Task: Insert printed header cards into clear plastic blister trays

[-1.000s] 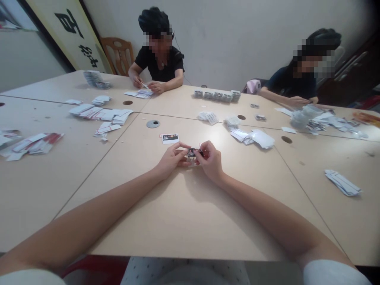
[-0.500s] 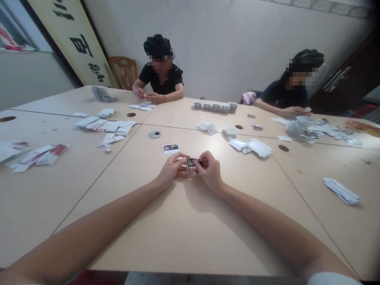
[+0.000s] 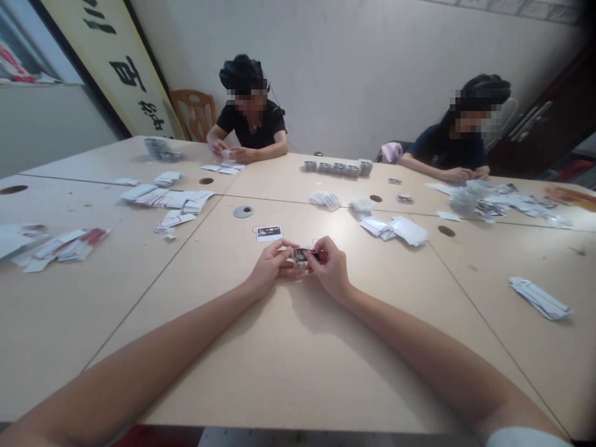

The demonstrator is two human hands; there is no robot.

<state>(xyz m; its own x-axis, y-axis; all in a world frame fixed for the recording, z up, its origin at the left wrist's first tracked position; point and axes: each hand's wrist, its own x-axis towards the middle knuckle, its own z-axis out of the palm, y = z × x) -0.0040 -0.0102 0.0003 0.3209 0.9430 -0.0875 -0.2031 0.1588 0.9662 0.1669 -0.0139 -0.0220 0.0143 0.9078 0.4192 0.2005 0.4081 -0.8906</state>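
The left hand (image 3: 265, 270) and right hand (image 3: 334, 272) meet, each grip closed on a small dark card (image 3: 303, 255).
Head view: both forearms (image 3: 200, 332) slant in from the lower corners, and bent fingers (image 3: 279, 253) hold the small dark card between them over the worktop (image 3: 261, 379). A picture card (image 3: 269, 233) lies just beyond the left hand, paper piles (image 3: 170, 198) farther left, white packets (image 3: 410, 231) off to the right, and two people (image 3: 254, 130) sit across. Fingers cover the small dark card's ends; a pale piece (image 3: 300, 268) beneath is hard to make out.

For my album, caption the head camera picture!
Left hand and right hand hold a dark printed card at a table.
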